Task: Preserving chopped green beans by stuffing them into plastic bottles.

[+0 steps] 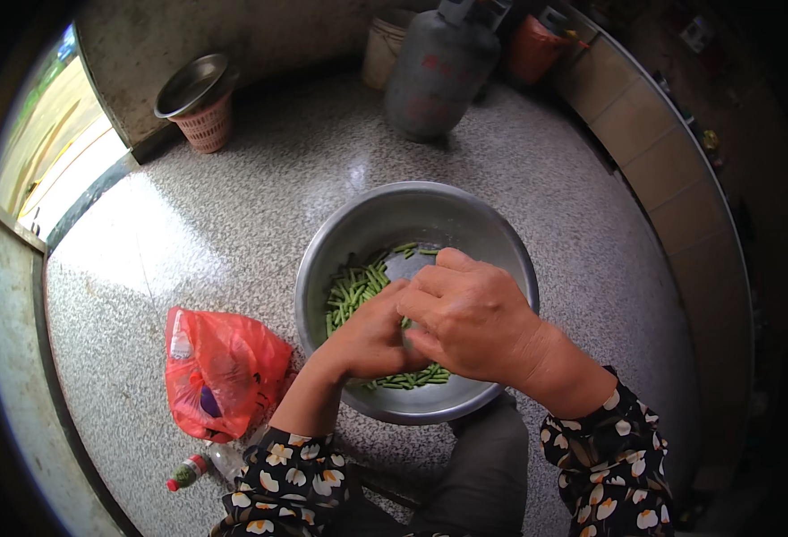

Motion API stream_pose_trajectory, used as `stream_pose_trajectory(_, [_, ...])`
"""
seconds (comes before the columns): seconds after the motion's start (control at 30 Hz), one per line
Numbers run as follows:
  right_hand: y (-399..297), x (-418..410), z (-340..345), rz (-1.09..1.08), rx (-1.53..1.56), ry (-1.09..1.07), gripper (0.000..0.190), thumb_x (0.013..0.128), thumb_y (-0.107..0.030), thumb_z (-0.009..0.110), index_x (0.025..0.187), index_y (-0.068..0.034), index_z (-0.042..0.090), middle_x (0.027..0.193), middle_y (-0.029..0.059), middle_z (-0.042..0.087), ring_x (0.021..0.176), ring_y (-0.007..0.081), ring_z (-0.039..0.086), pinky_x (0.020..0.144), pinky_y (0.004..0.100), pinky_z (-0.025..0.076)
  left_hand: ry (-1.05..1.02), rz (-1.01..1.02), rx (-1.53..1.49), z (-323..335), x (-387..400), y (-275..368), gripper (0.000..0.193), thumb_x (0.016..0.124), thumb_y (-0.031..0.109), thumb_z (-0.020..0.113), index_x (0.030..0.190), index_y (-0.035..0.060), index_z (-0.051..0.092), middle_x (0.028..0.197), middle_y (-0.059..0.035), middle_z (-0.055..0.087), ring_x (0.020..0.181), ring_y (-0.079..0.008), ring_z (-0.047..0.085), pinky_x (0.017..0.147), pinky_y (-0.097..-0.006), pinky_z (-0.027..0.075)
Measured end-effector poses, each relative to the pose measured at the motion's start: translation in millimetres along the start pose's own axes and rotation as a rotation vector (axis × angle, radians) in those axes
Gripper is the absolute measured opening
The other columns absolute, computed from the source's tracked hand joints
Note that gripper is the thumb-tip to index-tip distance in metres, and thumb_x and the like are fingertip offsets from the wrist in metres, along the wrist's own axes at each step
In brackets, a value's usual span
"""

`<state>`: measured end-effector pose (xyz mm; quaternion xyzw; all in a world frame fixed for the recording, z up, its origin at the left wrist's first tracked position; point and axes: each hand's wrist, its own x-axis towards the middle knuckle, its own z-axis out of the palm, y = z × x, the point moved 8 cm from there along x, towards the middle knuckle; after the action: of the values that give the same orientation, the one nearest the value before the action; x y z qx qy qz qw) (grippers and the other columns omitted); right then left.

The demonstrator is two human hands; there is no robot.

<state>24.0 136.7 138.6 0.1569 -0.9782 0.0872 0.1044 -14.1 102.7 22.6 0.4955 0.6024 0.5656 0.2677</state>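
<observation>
A wide stainless steel basin (417,208) stands on the speckled floor in front of me. Cut green bean pieces (353,293) lie in it, mostly along the left side, with more near the close rim and a few at the far side. Over the basin, my left hand (377,332) is held with its fingers under and beside those of my right hand (471,312). The right hand's fingers are bent, the thumb below them. The hands overlap, so whether either of them holds a bean cannot be seen.
At the left, a red plastic bag (222,372) lies near a bottle (188,471) with a red cap. Farther off stand a pink basket (204,124) under a metal bowl (196,84), a gas cylinder (437,77), a pale bucket (384,50) and an orange-red container (535,50). A tiled counter side (662,154) curves along the right.
</observation>
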Motion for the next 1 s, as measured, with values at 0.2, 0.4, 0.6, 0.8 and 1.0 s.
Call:
stream_pose_trajectory(0.2, [-1, -2, 12, 0.011, -0.086, 0.033, 0.015, 0.068, -0.018, 0.072, 0.078, -0.011, 0.063, 0.072, 0.0028, 0.061, 0.073, 0.0224, 0.059, 0.062, 0.0329, 0.05, 0.012, -0.076, 0.0, -3, -2, -5, 0.06, 0.064, 0.016, 0.079, 0.119, 0.0047, 0.058, 0.12, -0.0154, 0.056, 0.117, -0.0312, 0.053, 0.1, -0.0375, 0.043])
stream_pose_trajectory(0.4, [6, -3, 6, -0.023, -0.183, 0.054, 0.009, 0.071, -0.014, 0.07, 0.076, -0.01, 0.063, 0.066, 0.0036, 0.06, 0.064, 0.0233, 0.059, 0.056, 0.034, 0.049, 0.006, -0.034, 0.061, -4, 0, 6, 0.061, 0.064, 0.016, 0.076, 0.12, 0.0044, 0.056, 0.115, -0.0157, 0.056, 0.112, -0.0326, 0.053, 0.096, -0.0388, 0.044])
stream_pose_trajectory(0.6, [41, -20, -52, 0.273, 0.229, 0.275, 0.008, 0.08, -0.008, 0.069, 0.083, -0.001, 0.068, 0.073, 0.0097, 0.068, 0.061, 0.0143, 0.063, 0.055, 0.0277, 0.05, 0.029, -0.021, 0.072, -13, -2, 3, 0.068, 0.062, 0.014, 0.077, 0.124, 0.0039, 0.054, 0.115, -0.0152, 0.056, 0.112, -0.0318, 0.055, 0.096, -0.038, 0.045])
stream_pose_trajectory(0.8, [48, -29, -34, 0.377, 0.628, 0.122, 0.014, 0.087, -0.008, 0.069, 0.094, 0.003, 0.071, 0.077, 0.0085, 0.071, 0.065, 0.0081, 0.064, 0.059, 0.0216, 0.051, 0.05, 0.023, 0.041, -15, -3, 3, 0.069, 0.06, 0.012, 0.078, 0.124, 0.0043, 0.053, 0.116, -0.0139, 0.056, 0.112, -0.0299, 0.055, 0.097, -0.0371, 0.043])
stream_pose_trajectory(1.0, [80, -43, -12, 0.599, 0.813, 0.136, 0.014, 0.086, -0.01, 0.069, 0.094, 0.002, 0.071, 0.084, 0.0073, 0.072, 0.074, 0.0102, 0.065, 0.066, 0.0238, 0.052, 0.051, 0.047, 0.034, -20, 1, 8, 0.069, 0.06, 0.01, 0.079, 0.124, 0.0035, 0.053, 0.116, -0.012, 0.056, 0.112, -0.027, 0.055, 0.098, -0.0363, 0.041])
